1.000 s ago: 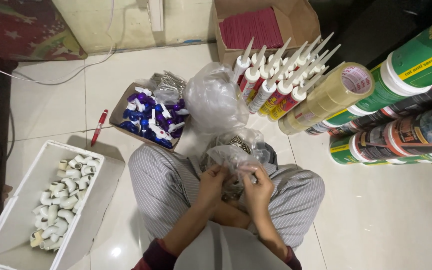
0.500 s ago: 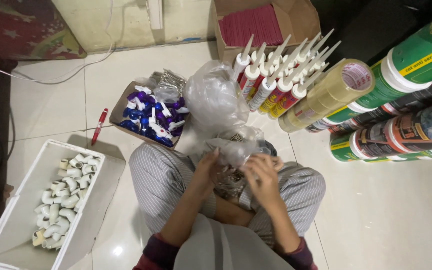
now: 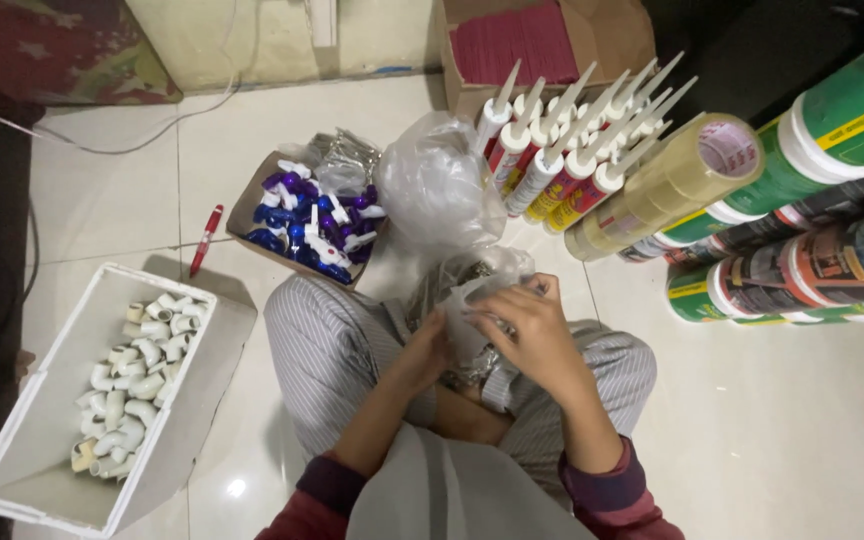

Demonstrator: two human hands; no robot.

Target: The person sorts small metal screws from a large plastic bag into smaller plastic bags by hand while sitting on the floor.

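I sit cross-legged on the tiled floor in grey striped trousers. My left hand [image 3: 424,350] and my right hand [image 3: 527,320] both grip a clear plastic bag [image 3: 472,290] in my lap. Small metal pieces show dimly through the bag. My right hand lies over the bag's top, and my left hand pinches its left side. A larger crumpled clear bag [image 3: 432,190] stands on the floor just beyond my knees.
A white foam box [image 3: 12,440] of white pipe elbows [image 3: 127,385] lies at my left. A cardboard box of blue and purple taps [image 3: 314,222], a red pen [image 3: 204,239], sealant tubes [image 3: 562,160], stacked tape rolls [image 3: 667,185] and paint cans [image 3: 822,230] surround me.
My right hand has moved up and forward over the bag. My left hand has shifted lower along the bag's side. The view has tilted slightly.
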